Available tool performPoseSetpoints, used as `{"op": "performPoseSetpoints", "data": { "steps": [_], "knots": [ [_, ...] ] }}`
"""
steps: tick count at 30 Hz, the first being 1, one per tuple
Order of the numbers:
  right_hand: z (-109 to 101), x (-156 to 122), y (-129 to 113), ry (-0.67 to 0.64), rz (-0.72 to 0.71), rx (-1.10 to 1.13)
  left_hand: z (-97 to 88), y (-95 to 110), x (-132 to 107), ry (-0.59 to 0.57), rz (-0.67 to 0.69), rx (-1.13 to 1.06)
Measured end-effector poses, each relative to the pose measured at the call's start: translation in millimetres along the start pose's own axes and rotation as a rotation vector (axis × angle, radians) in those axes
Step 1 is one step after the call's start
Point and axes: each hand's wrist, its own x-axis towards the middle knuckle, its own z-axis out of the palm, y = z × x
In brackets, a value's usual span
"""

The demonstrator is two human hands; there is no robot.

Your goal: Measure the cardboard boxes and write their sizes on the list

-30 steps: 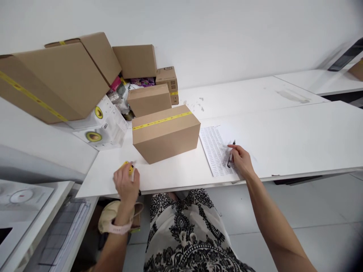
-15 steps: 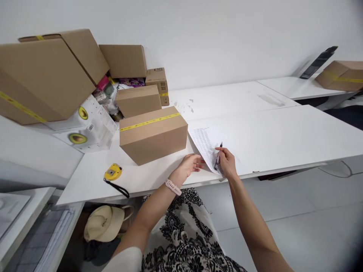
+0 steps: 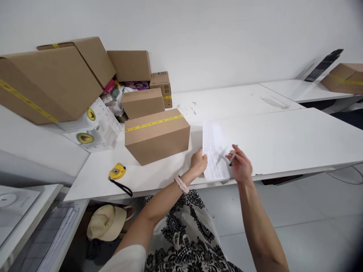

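1. The person's right hand (image 3: 241, 167) is closed around a dark pen (image 3: 232, 159). The pen sits between the fingers, and its tip points up and to the left over the paper.
2. The left hand (image 3: 198, 162) lies at the left edge of a printed sheet (image 3: 212, 151), touching it. The view does not show whether the fingers pinch the edge or only press on it.
3. The printed sheet lies flat between the two hands, close to the front edge of the white table (image 3: 283, 136). It is covered in fine rows of print, too small and blurred to read.
4. A pale pink wristband (image 3: 180, 184) circles the left wrist, just in front of the table edge.
5. A taped box (image 3: 157, 134) of brown card stands just left of the sheet. A yellow strip runs across its top.
6. A yellow tape measure (image 3: 117, 171) lies further left on the table, near the front edge, with its black strap trailing beside it.
7. Behind the taped box is a heap of cartons (image 3: 56, 79), tilted against the wall. A white avocado box (image 3: 93, 130) lies beneath them.
8. A tan hat (image 3: 106, 223) rests below the table, to the person's left.
9. Another carton (image 3: 344, 77) sits on a desk far to the right.
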Motion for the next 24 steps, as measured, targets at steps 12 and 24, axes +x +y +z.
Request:
{"op": "performPoseSetpoints", "data": {
  "steps": [12, 24],
  "knots": [
    [111, -12, -147, -0.162, -0.868, -0.208, -111.7, 42, -103, 0.283, 0.364, -0.486],
    [318, 11, -53, -0.811, 0.076, -0.354, -155.5, 24, -119, 0.406, 0.281, -0.521]
  ]
}}
